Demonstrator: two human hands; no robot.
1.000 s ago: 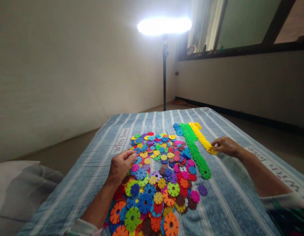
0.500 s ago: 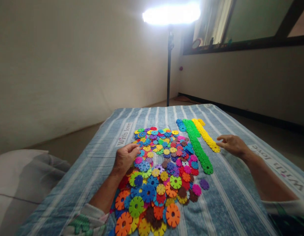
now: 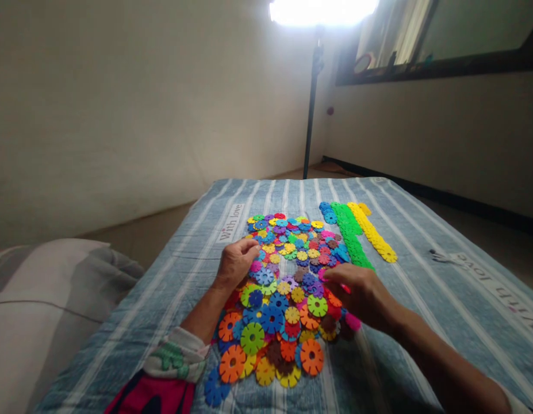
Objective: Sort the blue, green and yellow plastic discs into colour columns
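My left hand (image 3: pixel 238 261) rests at the left side of a pile of colourful notched plastic discs (image 3: pixel 272 319). Its thumb and forefinger are pressed together; whatever may be between them is hidden. Over the right side of the pile hovers my right hand (image 3: pixel 363 290), fingers apart and stretched toward the discs, and I see nothing held. A pink disc (image 3: pixel 323 273) lies by its fingertips. Beyond that hand run a row of overlapping green discs (image 3: pixel 350 236) and a row of yellow discs (image 3: pixel 376 238). The hand covers the near end of the green row.
Under everything is a blue striped cloth (image 3: pixel 175 287) with printed lettering. Several blue discs (image 3: pixel 329 214) lie by the far end of the green row. A lit lamp on a stand (image 3: pixel 311 109) rises behind the far edge. Pale draped fabric (image 3: pixel 63 299) is at the left.
My right hand has moved left from the near end of the yellow row to the pile's right side. My left hand stays by the pile's left edge. The view has shifted slightly.
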